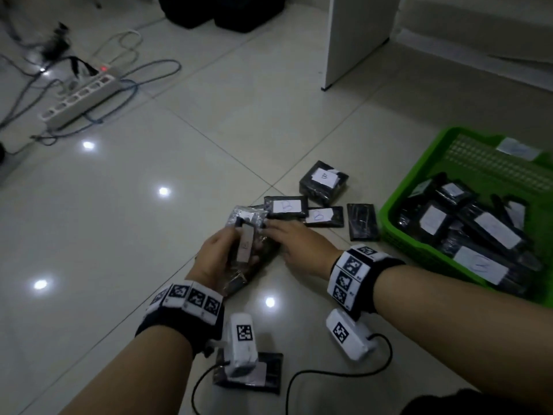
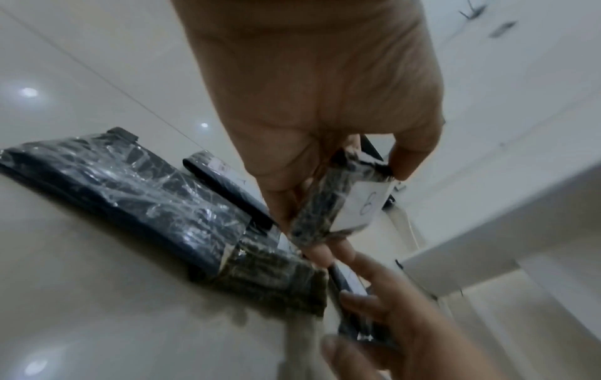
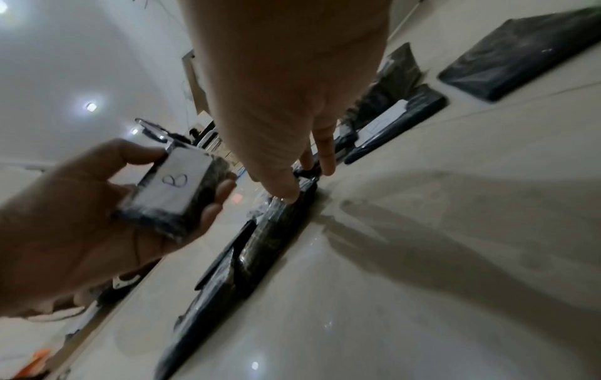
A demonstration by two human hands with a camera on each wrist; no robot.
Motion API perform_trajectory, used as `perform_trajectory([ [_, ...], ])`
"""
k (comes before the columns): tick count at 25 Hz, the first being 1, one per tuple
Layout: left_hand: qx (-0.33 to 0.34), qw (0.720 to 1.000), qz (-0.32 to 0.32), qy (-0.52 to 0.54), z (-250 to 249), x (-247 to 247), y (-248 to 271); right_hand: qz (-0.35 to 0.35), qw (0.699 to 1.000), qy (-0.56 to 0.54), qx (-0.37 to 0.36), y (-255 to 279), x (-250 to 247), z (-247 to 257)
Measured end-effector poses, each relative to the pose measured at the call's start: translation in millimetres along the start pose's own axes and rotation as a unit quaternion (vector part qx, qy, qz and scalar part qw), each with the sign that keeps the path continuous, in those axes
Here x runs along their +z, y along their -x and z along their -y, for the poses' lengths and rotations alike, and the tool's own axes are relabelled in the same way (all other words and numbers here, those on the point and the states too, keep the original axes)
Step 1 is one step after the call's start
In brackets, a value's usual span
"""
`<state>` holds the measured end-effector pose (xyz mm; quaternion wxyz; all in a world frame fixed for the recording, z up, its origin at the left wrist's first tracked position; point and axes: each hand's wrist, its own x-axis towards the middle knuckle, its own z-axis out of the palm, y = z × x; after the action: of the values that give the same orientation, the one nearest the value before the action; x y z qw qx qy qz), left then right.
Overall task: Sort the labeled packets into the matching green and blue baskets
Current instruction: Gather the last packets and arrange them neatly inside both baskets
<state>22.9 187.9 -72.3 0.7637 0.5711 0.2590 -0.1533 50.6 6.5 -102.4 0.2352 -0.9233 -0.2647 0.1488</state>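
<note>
My left hand (image 1: 237,250) grips a dark wrapped packet (image 1: 245,245) whose white label reads B, held just above the floor; the same packet (image 2: 325,205) shows in the left wrist view. My right hand (image 1: 269,229) reaches beside it, and its thumb and fingers (image 3: 289,195) pinch the end of another dark packet (image 3: 260,244) lying on the tiles. Three B-labelled packets (image 1: 324,181) (image 1: 285,206) (image 1: 321,217) and one label-down packet (image 1: 362,221) lie ahead. The green basket (image 1: 398,187) at the right holds several labelled packets. No blue basket is in view.
One more packet (image 1: 270,374) lies near my left forearm. A power strip (image 1: 80,98) with tangled cables sits at the far left. A white furniture panel (image 1: 356,40) stands at the back right, and black bags (image 1: 221,10) at the back.
</note>
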Motion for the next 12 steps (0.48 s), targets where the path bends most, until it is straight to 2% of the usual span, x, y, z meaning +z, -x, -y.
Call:
perform_trajectory([
  [3,-0.039,0.990,0.023,0.131,-12,-7,-2,0.021,0.991,0.125,-0.041,-12,16,1],
  [6,-0.026,0.987,0.042,0.155,-14,0,-2,0.025,0.980,0.194,-0.048,2,31,-2],
  [9,0.014,0.991,0.048,0.124,-12,20,-5,0.050,0.993,0.101,0.021,23,19,-11],
  [11,0.031,0.991,0.060,0.113,-11,36,-6,0.058,0.992,-0.016,0.110,31,-3,-21],
  [12,0.037,0.991,0.069,0.111,-10,45,-7,0.044,0.980,-0.105,0.162,36,-14,-29],
])
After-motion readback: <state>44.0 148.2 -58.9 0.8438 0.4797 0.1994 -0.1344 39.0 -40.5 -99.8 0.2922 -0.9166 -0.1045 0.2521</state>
